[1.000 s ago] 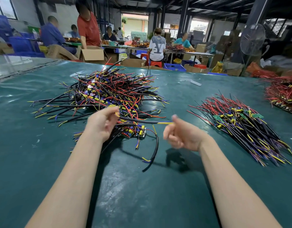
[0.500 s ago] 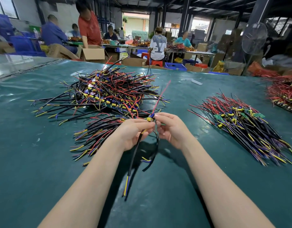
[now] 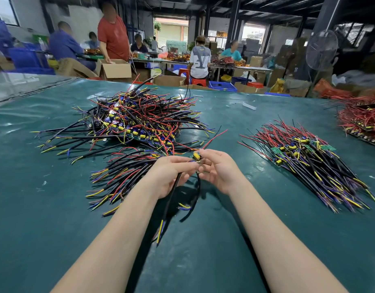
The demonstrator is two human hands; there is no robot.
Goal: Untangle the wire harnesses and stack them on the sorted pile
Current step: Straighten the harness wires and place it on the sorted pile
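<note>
Both hands meet at the table's middle on one wire harness (image 3: 196, 156) with a small yellow part. My left hand (image 3: 171, 174) grips its black cables, which hang down toward me. My right hand (image 3: 217, 168) pinches the yellow end, and a red wire sticks up to the right from it. A big tangled pile (image 3: 140, 121) of black, red, yellow and blue wires lies behind my left hand. A smaller bunch (image 3: 123, 176) lies just left of that hand. The sorted pile (image 3: 309, 161) lies in a neat fan to the right.
The green table cover (image 3: 55, 218) spreads all round. Another heap of red wires on boards (image 3: 364, 121) sits at the far right edge. A small white piece (image 3: 248, 106) lies at the back. Several people, cardboard boxes and a standing fan (image 3: 321, 51) are beyond the table.
A second ago my hands were apart, stretching a cable between them. They have come together on one harness, lifted free of the bunch, and its cables now hang down.
</note>
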